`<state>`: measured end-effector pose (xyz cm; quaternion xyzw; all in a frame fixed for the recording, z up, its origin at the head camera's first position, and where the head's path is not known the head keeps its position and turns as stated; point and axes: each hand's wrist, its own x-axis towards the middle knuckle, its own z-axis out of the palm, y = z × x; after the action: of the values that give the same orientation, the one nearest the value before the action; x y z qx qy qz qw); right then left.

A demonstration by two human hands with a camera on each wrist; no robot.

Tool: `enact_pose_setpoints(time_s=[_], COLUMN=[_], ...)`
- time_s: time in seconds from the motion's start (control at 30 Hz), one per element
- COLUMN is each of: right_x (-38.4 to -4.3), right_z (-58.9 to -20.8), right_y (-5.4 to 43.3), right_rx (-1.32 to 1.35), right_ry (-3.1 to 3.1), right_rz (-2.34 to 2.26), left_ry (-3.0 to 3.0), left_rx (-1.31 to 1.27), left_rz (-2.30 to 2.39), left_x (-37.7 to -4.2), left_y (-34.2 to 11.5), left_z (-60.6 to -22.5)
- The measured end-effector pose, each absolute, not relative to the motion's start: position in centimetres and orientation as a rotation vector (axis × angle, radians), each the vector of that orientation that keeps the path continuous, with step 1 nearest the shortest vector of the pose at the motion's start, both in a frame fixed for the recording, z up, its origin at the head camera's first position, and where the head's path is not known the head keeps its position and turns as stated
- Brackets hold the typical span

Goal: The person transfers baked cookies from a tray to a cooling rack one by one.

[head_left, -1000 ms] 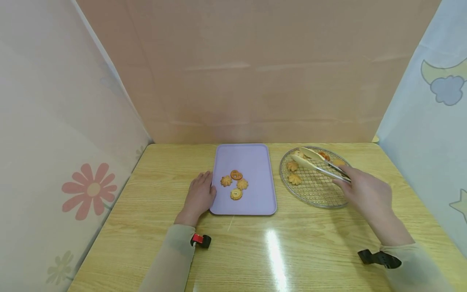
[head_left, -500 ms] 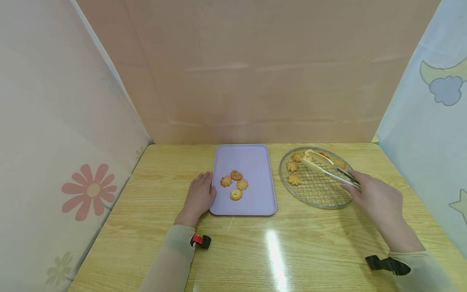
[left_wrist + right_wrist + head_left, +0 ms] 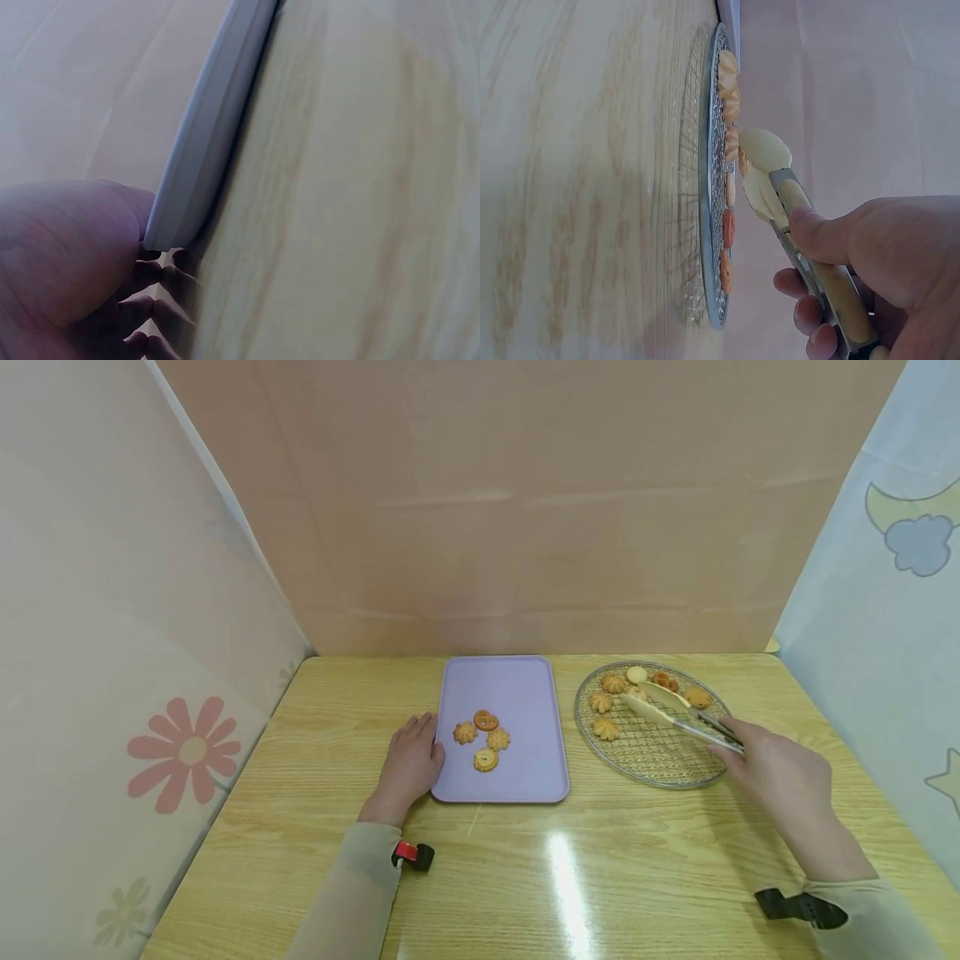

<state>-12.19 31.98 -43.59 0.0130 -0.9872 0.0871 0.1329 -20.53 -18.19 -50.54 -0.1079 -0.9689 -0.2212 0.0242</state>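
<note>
My left hand rests on the table against the left edge of a lilac tray, its thumb at the rim. On the tray lie a pretzel-shaped cookie, two flower-shaped cookies and a round cookie. In my right hand I grip tongs, thumb on one arm and fingers round the other. Their pale tips are parted over the round wire rack, close around a cookie. In the right wrist view, the tongs partly hide that cookie.
More cookies sit on the rack: flower-shaped ones along its left, a pale round one and a reddish-brown one at the back, and a golden one at the right. A wall stands behind the wooden table.
My right hand has drawn the tongs rightward and slightly nearer, uncovering the cookies at the rack's back. Their tips now stand by another cookie. My left hand and the tray have stayed put.
</note>
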Motion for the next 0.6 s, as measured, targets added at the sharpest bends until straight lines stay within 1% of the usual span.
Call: enact_pose_setpoints(time_s=[0.6], right_x=[-12.31], right_z=[-44.04], right_y=[31.86], right_rx=[0.059], right_ry=[-2.914], right_rz=[0.248], left_ry=[-2.973], left_rx=[-0.342], left_rz=[-0.689], left_x=[-20.34], left_y=[-18.02], left_z=[-50.37])
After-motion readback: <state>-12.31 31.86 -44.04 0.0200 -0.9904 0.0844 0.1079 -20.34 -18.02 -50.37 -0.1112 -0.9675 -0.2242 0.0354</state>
